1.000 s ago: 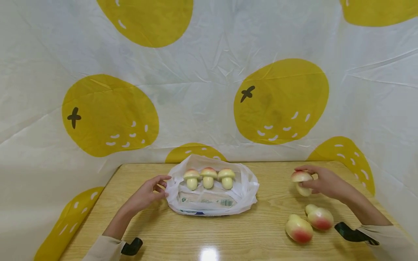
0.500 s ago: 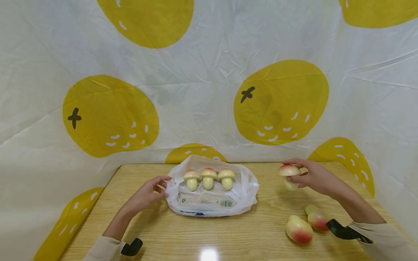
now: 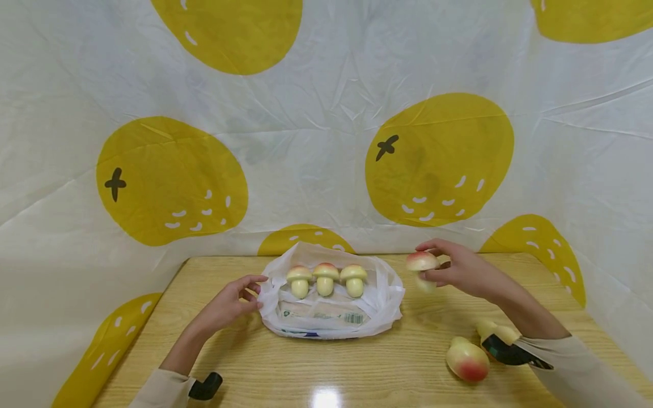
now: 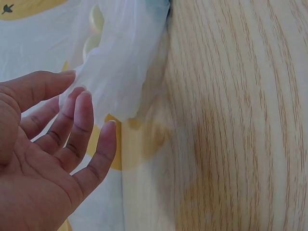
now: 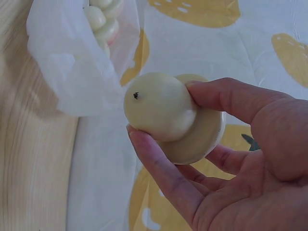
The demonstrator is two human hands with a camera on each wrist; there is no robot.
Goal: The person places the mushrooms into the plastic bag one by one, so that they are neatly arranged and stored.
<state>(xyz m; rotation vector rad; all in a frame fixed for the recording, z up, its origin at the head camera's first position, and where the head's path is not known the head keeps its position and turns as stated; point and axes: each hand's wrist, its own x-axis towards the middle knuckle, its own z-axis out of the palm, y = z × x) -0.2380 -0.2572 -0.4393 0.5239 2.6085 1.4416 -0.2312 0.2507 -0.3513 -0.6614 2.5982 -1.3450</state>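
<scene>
My right hand (image 3: 456,269) grips a mushroom-shaped piece (image 3: 422,262) with a red-tinged cap and pale stem, above the table and right of the bag. In the right wrist view, thumb and fingers pinch this mushroom (image 5: 161,108) around its stem and cap. A white plastic bag (image 3: 390,300) lies at the table's middle with its mouth spread. Three similar mushrooms (image 3: 325,279) stand in a row inside it. My left hand (image 3: 234,300) is at the bag's left edge; its fingers (image 4: 83,113) are loosely bent, fingertips right at the plastic.
Two pear-shaped, red-blushed fruits lie at the right front: the nearer fruit (image 3: 466,360) shows whole, while my right wrist strap partly covers the other fruit (image 3: 487,328). A white cloth (image 3: 306,170) printed with yellow fruit rises behind the wooden table (image 3: 306,377).
My right hand has carried the mushroom leftward and slightly up, closer to the bag. Its wrist now hides part of the farther fruit. The left hand and bag stay where they were.
</scene>
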